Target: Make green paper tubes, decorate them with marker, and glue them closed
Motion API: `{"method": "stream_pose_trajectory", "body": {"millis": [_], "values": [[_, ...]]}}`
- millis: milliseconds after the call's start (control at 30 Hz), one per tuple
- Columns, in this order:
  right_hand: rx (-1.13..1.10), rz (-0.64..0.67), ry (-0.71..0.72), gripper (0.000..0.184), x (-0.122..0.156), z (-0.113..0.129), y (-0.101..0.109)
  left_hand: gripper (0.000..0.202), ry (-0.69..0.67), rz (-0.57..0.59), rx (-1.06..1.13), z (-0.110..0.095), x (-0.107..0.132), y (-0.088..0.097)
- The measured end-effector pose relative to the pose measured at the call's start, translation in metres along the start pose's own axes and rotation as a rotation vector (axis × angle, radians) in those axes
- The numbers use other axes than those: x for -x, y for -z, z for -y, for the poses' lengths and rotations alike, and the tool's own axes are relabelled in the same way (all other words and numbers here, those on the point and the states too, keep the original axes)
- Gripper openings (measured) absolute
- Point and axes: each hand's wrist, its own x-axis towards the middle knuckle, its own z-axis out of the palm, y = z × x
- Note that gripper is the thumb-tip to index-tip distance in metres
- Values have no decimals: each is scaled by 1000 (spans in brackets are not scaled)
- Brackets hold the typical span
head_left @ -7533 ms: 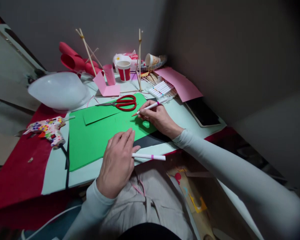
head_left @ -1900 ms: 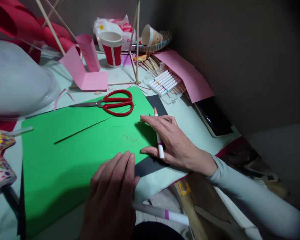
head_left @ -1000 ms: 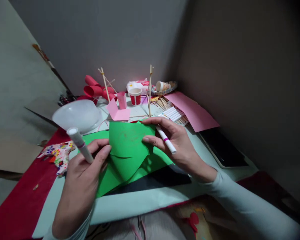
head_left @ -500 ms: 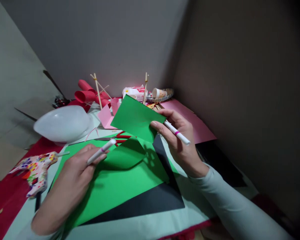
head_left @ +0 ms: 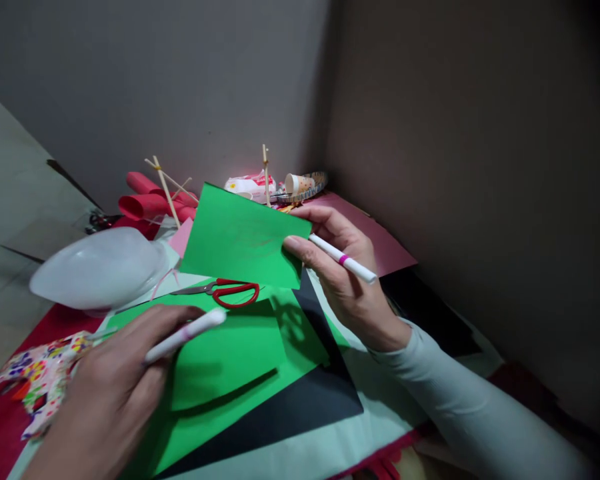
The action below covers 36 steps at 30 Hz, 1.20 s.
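My left hand (head_left: 115,380) is closed around a white marker (head_left: 187,335) with a pale pink band, its end pointing up and right. A second green paper piece (head_left: 230,357) extends from beside those fingers, over a large green sheet (head_left: 250,417); whether the hand grips it is hidden. My right hand (head_left: 343,267) pinches a green paper piece (head_left: 240,233) by its right edge, thumb in front. Faint smudges show on that piece. Another white marker (head_left: 347,259) with a magenta band rests within the same hand. Red-handled scissors (head_left: 230,291) lie between the hands, beyond the second piece.
A flower-patterned glue gun (head_left: 43,373) lies at the left, beside a translucent white balloon-like object (head_left: 97,267). Red paper rolls (head_left: 145,205), tied wooden sticks (head_left: 166,193), a paper cup (head_left: 299,184) and pink paper (head_left: 385,240) are at the back. Black paper (head_left: 290,410) lies under the green sheet.
My view has shifted, so most things appear further left. The raised green piece has turned more face-on. The second green piece has flattened out, and the scissors' handles show more fully.
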Motion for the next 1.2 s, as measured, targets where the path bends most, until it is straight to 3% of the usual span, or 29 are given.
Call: {"method": "stream_pose_trajectory", "body": {"millis": [167,267,367,433,533,700,867,1033,1133,1200], "values": [[43,58,-38,35,1,-9,1,43,-17,338,85,-8,0,-19],[35,87,-35,35,2,-13,0,36,63,288,218,-15,-6,-17],[51,119,-24,33,4,-16,-2,31,356,127,383,-22,-13,-6],[81,154,-10,32,6,-18,-4,40,575,5,509,-27,-14,2],[138,213,8,30,13,-23,-10,49,745,-66,633,-34,-11,6],[203,261,-7,26,23,-31,-20,47,878,-71,752,-34,0,0],[22,94,-85,25,19,-35,-18,48,985,-109,870,-27,5,-1],[-3,-8,-72,38,18,-37,-14,62,978,40,853,-22,12,-6],[38,20,3,33,25,-29,-16,64,964,130,784,-18,18,-11],[205,126,189,27,36,-22,-19,58,921,135,681,-16,21,-13]]}}
